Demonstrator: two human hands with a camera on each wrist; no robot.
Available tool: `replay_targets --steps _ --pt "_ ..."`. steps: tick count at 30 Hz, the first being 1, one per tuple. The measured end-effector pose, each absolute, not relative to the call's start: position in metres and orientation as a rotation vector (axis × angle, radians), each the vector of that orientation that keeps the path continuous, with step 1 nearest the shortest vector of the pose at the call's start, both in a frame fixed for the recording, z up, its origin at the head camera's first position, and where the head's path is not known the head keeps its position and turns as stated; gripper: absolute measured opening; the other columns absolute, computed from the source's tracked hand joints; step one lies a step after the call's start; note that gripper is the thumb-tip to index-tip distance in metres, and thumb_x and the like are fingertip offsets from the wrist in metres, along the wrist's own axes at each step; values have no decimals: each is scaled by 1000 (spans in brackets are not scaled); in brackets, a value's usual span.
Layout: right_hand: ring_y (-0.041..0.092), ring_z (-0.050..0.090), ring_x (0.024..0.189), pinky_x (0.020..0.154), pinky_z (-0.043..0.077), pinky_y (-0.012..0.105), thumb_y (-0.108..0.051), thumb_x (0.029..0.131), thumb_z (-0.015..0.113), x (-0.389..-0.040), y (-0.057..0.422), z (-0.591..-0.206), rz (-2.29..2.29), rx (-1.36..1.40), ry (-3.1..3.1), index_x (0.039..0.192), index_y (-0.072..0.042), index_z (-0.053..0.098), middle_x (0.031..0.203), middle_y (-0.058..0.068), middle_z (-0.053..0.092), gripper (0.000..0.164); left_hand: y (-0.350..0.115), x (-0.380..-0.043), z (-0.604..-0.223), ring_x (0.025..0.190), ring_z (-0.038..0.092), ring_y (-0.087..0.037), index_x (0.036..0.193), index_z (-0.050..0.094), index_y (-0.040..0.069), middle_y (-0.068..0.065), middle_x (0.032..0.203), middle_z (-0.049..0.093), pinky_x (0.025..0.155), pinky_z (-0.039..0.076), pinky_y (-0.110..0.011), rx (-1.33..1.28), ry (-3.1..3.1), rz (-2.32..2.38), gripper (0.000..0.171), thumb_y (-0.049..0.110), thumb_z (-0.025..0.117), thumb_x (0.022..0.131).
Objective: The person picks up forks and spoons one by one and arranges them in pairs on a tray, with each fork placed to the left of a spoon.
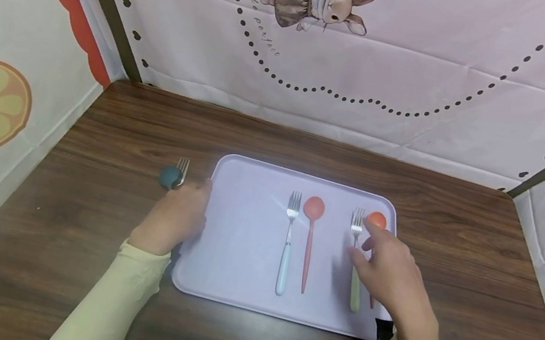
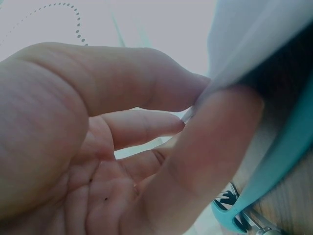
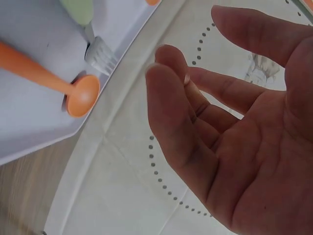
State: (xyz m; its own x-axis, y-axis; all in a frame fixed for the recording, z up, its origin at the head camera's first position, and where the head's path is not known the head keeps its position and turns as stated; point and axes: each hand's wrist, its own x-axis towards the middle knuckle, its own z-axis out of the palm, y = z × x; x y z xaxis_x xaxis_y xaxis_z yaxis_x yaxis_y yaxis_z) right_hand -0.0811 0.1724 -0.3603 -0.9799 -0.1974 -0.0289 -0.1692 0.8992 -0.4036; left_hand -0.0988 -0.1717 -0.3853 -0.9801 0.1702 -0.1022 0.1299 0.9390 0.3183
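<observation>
We see a pale lilac tray (image 1: 240, 231), light-blue-handled fork (image 1: 287, 245), coral spoon (image 1: 309, 243), green-handled fork (image 1: 354, 294), orange spoon (image 3: 49, 79), and brown wood-grained bench (image 1: 456, 245).

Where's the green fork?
In the head view, the green-handled fork lies on the right side of the tray, just left of the orange spoon, by the right hand.

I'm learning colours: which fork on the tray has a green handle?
The rightmost fork, beside the orange spoon; the other fork there has a pale blue handle.
</observation>
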Motion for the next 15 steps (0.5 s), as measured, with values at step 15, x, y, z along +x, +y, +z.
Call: replay_targets --steps 15 --pt "19 54 69 52 48 34 -28 84 65 -88 191 -360 -647 -216 2997 124 -4 54 93 12 63 48 -171 -99 -385 79 55 -33 133 34 -14 -33 107 56 68 54 -49 231 2966 480 56 -2 50 82"
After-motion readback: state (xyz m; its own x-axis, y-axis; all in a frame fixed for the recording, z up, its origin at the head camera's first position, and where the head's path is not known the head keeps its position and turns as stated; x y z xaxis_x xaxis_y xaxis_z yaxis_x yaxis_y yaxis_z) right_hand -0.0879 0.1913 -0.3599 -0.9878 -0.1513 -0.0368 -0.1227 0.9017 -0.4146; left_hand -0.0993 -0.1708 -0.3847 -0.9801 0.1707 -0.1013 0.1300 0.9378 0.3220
